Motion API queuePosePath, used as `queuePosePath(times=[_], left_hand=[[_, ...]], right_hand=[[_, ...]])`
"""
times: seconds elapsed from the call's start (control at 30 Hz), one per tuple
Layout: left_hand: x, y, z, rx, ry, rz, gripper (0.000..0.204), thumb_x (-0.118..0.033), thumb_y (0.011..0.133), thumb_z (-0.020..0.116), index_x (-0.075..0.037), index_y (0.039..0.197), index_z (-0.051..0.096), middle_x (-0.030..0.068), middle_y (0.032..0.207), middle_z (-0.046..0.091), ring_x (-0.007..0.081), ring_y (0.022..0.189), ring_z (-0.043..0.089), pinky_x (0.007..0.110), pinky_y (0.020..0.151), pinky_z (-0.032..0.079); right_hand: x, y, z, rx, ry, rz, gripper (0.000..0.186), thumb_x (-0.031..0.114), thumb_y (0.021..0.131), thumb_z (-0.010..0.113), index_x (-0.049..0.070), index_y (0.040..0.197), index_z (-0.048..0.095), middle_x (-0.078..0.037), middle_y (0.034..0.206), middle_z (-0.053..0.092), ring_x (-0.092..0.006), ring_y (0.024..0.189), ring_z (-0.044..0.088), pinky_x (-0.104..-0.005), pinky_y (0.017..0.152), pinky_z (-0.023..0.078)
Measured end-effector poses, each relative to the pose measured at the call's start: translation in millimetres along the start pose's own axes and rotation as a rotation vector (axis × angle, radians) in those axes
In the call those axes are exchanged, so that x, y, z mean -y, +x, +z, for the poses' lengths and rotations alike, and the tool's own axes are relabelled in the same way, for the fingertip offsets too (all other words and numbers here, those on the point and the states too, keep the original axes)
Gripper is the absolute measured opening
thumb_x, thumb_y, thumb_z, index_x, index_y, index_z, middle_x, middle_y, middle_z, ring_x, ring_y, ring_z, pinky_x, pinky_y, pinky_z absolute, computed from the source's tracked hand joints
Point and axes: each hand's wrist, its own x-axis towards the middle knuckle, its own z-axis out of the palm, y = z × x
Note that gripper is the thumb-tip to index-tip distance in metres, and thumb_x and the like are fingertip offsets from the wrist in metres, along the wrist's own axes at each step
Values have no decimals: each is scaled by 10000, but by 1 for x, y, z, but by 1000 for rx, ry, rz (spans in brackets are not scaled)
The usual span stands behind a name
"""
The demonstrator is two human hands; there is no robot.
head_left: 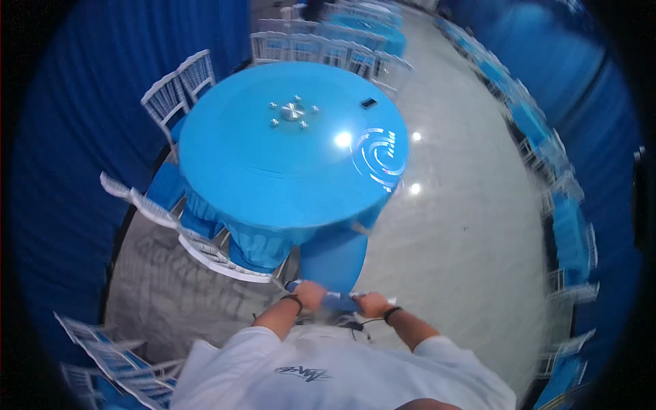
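In front of my body, my left hand (311, 295) and my right hand (373, 305) are closed around the top of a chair's backrest, a little apart from each other. This chair (333, 260) has a blue seat, whose far part reaches the edge of a round table (266, 178) with a glossy blue cover. The backrest is seen from above and is blurred, so its legs and lower frame are hidden. Dark bands circle both my wrists.
A metal disc centrepiece (293, 111) and a dark phone (369, 104) lie on the table. White chairs (179, 89) ring its left and far sides. More chairs (116, 362) stand at lower left. Pale floor (451, 260) runs right toward chair rows (570, 232). Blue curtains (61, 171) hang alongside.
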Motion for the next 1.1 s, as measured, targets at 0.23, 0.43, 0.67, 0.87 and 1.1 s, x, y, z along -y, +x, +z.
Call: queuePosePath(times=[0.23,0.43,0.67,0.87,1.1], left_hand=[[-16,3,-24,15,-12,-37,378,-380,729,724,-146,1011,818,173,893,760,394,909,730,527,838,585],[-23,-6,-17,33,-71,-110,346,-339,724,696,-134,976,815,176,999,773,391,974,731,512,885,583],[-20,-2,-19,-9,-14,-73,352,-365,718,729,-136,972,812,175,990,768,382,934,739,501,858,588],[-5,2,-18,61,-56,-89,378,-360,683,764,-145,989,820,168,1012,768,383,947,735,500,844,589],[-17,-7,-23,-80,-117,-54,387,-333,678,753,-113,992,801,192,997,762,417,960,717,511,859,578]], right_hand=[[2,-11,-19,56,67,-38,620,301,777,792,105,1335,605,-216,1007,742,-436,962,712,-531,836,575],[-19,0,29,-74,38,-240,672,368,773,827,82,1338,602,-198,987,749,-432,936,717,-540,798,571],[-20,-11,30,-179,29,-193,565,429,769,839,84,1178,656,-162,938,747,-409,886,723,-543,754,566],[-7,-19,13,-231,35,-85,560,462,769,832,93,1168,694,-167,896,744,-398,889,724,-530,773,570],[-11,-19,17,-285,98,-53,608,503,735,849,95,1158,692,-157,906,745,-404,883,717,-529,767,567]])
